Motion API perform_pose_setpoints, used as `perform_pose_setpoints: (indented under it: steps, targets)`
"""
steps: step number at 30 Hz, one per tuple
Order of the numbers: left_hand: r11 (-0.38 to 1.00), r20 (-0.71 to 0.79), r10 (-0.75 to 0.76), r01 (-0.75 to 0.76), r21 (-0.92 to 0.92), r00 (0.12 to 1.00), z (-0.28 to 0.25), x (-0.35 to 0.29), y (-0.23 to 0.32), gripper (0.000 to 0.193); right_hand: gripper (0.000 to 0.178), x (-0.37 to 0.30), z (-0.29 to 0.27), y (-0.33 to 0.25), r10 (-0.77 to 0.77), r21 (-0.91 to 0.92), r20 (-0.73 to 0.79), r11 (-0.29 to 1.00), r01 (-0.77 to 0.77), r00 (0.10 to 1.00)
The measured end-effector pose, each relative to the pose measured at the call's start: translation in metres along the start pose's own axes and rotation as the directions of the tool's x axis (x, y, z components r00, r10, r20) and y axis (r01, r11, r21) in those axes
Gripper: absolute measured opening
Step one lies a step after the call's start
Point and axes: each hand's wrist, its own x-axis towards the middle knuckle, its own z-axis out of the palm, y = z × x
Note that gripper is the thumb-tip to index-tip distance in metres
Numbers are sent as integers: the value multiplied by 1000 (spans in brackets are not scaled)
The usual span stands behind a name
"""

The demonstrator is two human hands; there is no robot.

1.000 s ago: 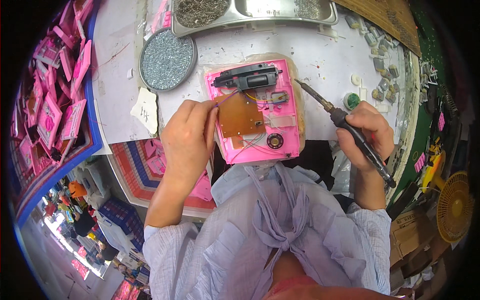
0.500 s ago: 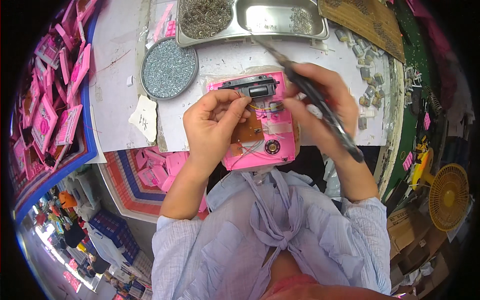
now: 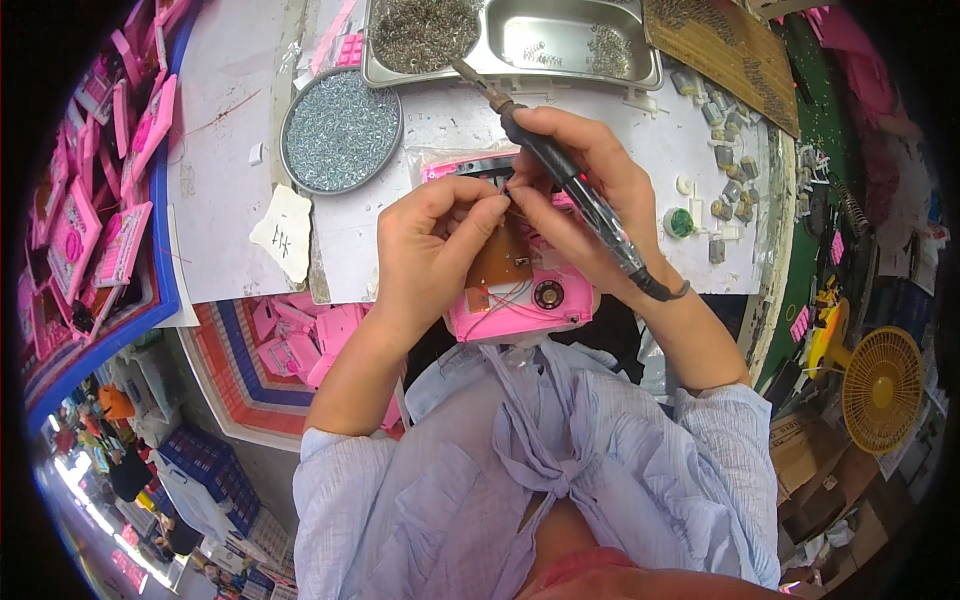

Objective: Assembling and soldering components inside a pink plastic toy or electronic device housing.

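Observation:
A pink plastic case (image 3: 520,322) lies open before me at the table's near edge. Inside it are a brown circuit board (image 3: 500,262), a small round speaker (image 3: 549,293), thin wires and a black part at the far end, mostly covered by my fingers. My left hand (image 3: 425,245) is pinched over the board, apparently on a thin wire end. With my right hand (image 3: 605,185) I hold a black-handled soldering iron (image 3: 548,152), its metal tip pointing up and left, away from the case. The right thumb and fingertip also pinch near the left fingertips; what they grip is hidden.
Beyond the case stand a round dish (image 3: 342,192) of small screws and a steel tray (image 3: 580,80) of springs. Small motors (image 3: 745,170) and a green spool (image 3: 680,222) lie right. Crates (image 3: 175,270) of pink cases stand left; a yellow fan (image 3: 882,390) is at right.
My right hand has moved left and in to meet the left fingertips, bringing the soldering iron along. The green spool has come into view. My left hand stays pinched over the case.

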Motion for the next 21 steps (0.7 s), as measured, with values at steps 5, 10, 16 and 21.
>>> perform_pose_setpoints:
  steps: [5, 10, 16, 21]
  targets:
    - [981, 43, 87, -93, 170, 995, -6, 8, 6, 6, 50, -13, -7, -3, -150, -147, 38, 977, 154, 988]
    - [805, 151, 219, -266, 530, 964, 4, 9, 16, 7, 46, -32, -62, -4, -242, -249, 2, 940, 235, 970]
    - [783, 134, 241, -274, 559, 961, 6, 7, 8, 8, 36, -54, -70, -2, -230, -162, 26, 959, 231, 973]
    - [786, 106, 256, -271, 556, 961, 6, 7, 7, 8, 37, -50, -69, -3, -292, -210, 181, 922, 327, 939]
